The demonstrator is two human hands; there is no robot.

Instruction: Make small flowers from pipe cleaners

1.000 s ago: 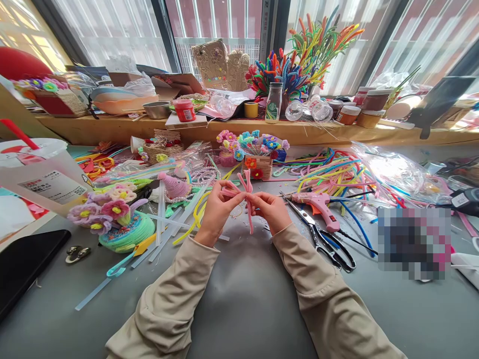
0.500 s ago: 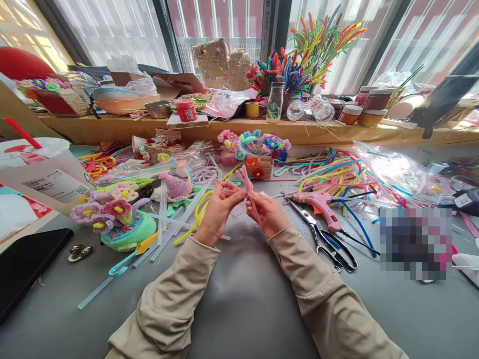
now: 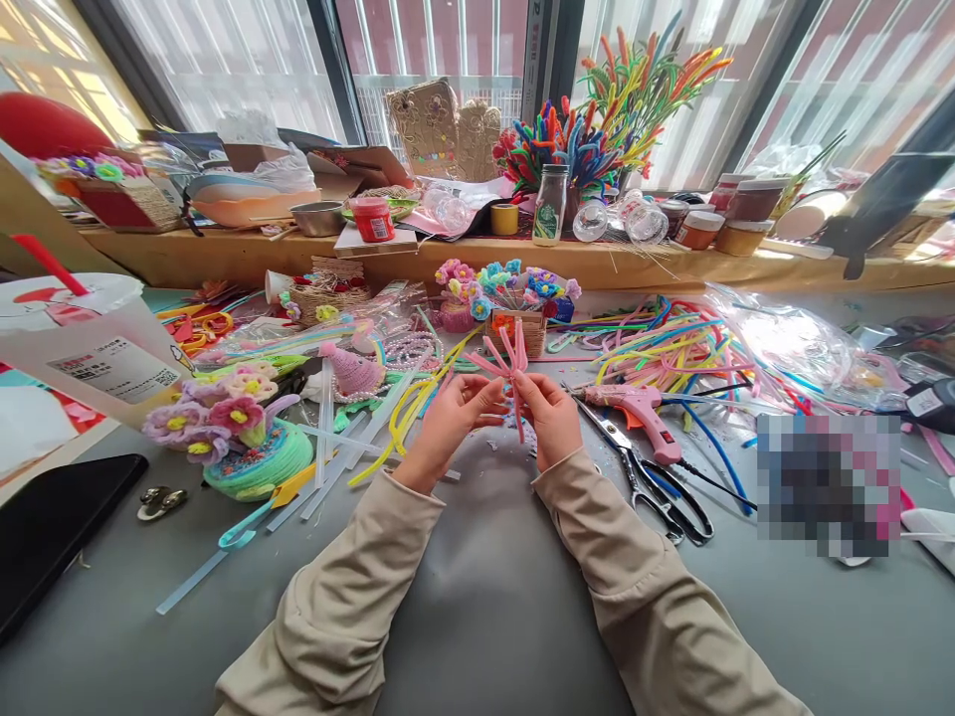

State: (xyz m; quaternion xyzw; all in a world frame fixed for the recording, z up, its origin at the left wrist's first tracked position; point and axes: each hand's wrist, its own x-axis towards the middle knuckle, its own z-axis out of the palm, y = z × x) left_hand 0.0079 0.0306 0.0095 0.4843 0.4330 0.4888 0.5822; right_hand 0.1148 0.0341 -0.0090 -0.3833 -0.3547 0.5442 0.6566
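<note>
In the middle of the head view, a bunch of pink pipe cleaners (image 3: 517, 348) fans out at the top, with a stem hanging down below. My right hand (image 3: 550, 416) pinches it between thumb and fingers where the strands meet. My left hand (image 3: 461, 416) is just left of the bunch, fingers half bent and loosely apart, their tips close to the strands; I cannot tell whether they touch. Right of my right hand lie metal scissors (image 3: 623, 443) and a pink glue gun (image 3: 634, 406).
Loose pipe cleaners (image 3: 671, 348) heap at the back right. Clear glue sticks (image 3: 365, 438) and a green flower-topped craft (image 3: 258, 462) lie left. A drink cup (image 3: 96, 348) and a black phone (image 3: 60, 527) stand and lie at far left. A windowsill (image 3: 448, 257) with jars runs behind.
The pink strands have spread wider, and the bunch has turned more upright and shifted slightly right in my right hand. My left fingers have come off the strands they were gripping.
</note>
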